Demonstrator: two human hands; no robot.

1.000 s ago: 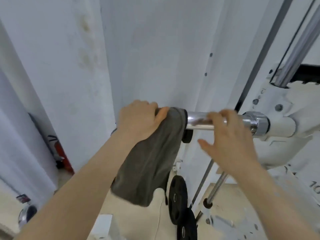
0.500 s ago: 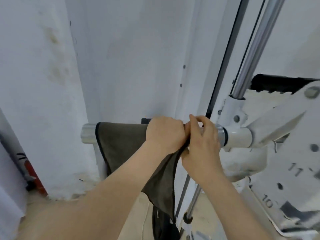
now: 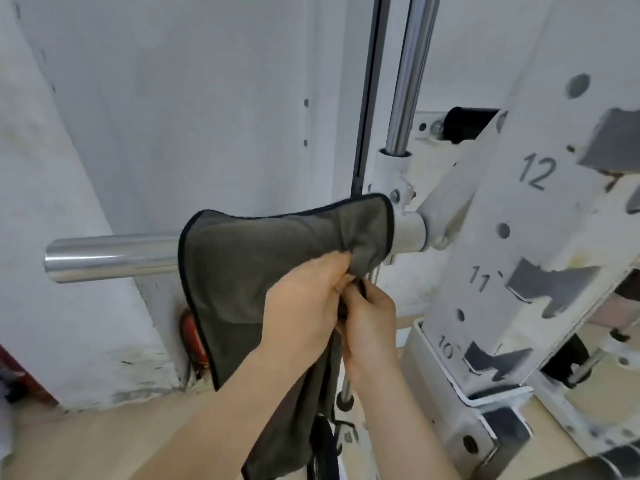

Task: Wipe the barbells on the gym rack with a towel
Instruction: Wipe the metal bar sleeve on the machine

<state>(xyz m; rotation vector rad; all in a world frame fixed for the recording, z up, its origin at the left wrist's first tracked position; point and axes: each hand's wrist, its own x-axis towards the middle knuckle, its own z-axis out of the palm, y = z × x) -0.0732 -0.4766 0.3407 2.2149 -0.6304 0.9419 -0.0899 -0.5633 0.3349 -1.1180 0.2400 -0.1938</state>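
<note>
A scuffed white wall (image 3: 173, 98) is standing behind a white gym rack (image 3: 502, 244), whose upright is showing the numbers 10, 11 and 12. A chrome barbell sleeve (image 3: 110, 259) is sticking out level from the rack toward the left. A dark grey towel (image 3: 249, 258) is hanging draped over the sleeve, covering the stretch nearest the rack and leaving the free end bare. Just under the bar, both hands are meeting at the towel's right side. The left hand (image 3: 304, 306) is gripping a bunched fold of cloth, fingers curled into it. The right hand (image 3: 372, 320), touching the left, is pinching the towel's dark edge. The rest of the towel is trailing down between the forearms toward the pale floor (image 3: 86, 438).
</note>
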